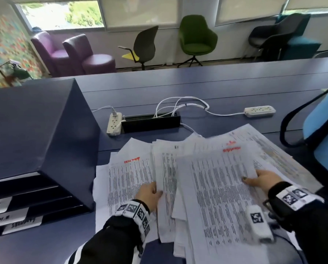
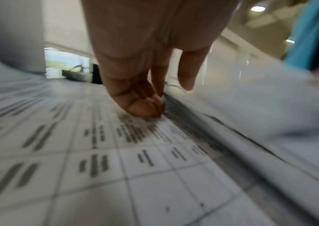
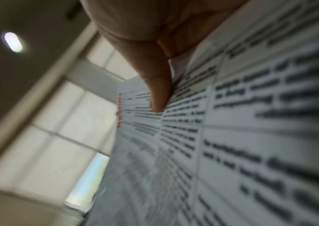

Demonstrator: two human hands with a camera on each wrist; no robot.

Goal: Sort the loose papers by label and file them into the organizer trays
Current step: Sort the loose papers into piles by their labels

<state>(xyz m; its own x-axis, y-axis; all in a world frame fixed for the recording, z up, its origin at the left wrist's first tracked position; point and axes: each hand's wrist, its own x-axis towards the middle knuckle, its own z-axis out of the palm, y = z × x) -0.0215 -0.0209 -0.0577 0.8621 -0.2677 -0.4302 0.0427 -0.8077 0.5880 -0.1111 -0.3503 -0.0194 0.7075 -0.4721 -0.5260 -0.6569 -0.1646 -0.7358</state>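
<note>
Loose printed papers (image 1: 178, 168) lie fanned across the blue table (image 1: 216, 82), some with red labels (image 1: 131, 160) at the top. My right hand (image 1: 258, 178) pinches the right edge of the top sheet (image 1: 216, 187), which is raised; its thumb (image 3: 158, 91) lies on the printed face of that sheet (image 3: 251, 137). My left hand (image 1: 150, 193) rests its fingertips (image 2: 145, 107) on a lower sheet (image 2: 96, 152), right at the edge of the overlapping pile. The dark blue organizer (image 1: 35, 130) stands at the left, with labelled trays (image 1: 16, 220) facing me.
Behind the papers are a white power strip (image 1: 113, 123), a black cable box (image 1: 151, 122) and a second power strip (image 1: 259, 111) with white cords. A light blue chair (image 1: 323, 130) stands close on the right. Chairs line the far wall.
</note>
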